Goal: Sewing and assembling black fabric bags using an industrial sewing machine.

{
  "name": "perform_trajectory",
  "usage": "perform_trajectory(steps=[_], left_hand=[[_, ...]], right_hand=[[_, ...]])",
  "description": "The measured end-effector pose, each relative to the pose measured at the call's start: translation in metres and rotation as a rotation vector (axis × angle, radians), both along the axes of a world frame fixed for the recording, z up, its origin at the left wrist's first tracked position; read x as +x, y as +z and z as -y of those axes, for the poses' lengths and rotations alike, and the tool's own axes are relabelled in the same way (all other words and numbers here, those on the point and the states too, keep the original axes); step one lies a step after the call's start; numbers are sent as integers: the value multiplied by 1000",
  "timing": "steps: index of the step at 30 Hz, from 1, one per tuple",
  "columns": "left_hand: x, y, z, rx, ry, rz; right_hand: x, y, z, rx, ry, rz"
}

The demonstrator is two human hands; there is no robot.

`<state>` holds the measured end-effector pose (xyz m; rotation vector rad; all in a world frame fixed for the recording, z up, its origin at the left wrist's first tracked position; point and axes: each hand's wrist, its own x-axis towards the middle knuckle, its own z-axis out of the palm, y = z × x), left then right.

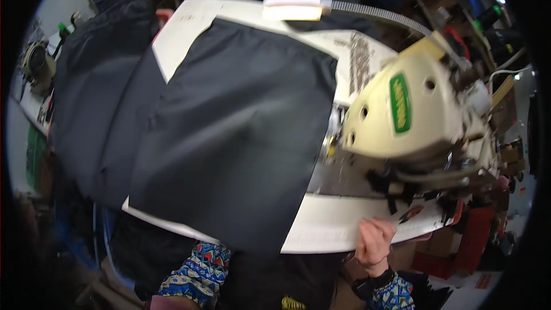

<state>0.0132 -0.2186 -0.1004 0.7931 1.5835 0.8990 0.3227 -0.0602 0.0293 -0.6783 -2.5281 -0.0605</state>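
1. where the near edge of the white sewing table (338, 227) curves toward its right corner, the right hand (374, 241) rests against that edge, fingers (379, 228) curled together over the rim, apparently gripping the table edge itself and no cloth.
2. a dark watch or band and a patterned sleeve (393, 293) show at that wrist.
3. the left hand is out of view; only a patterned sleeve (198, 272) shows below the near edge, so i cannot tell how its fingers are set.
4. a large piece of dark fabric (235, 132) lies flat across the middle of the table, its lower end hanging over the near edge, well apart from the right hand.
5. the cream sewing machine (413, 115) stands on the right side of the table, just beside the fabric's right edge.
6. a lit lamp (293, 7) on a flexible neck hangs over the far edge.
7. more dark cloth (94, 80) drapes off the table's left side.
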Motion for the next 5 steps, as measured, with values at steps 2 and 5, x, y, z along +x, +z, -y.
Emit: perform_trajectory(steps=[2, 5], left_hand=[[17, 10, 28, -60, -20, 5], [50, 12, 61, -129, -81, 37]], right_hand=[[-7, 1, 20, -101, 44, -49], [2, -8, 67, -497, 143, -294]])
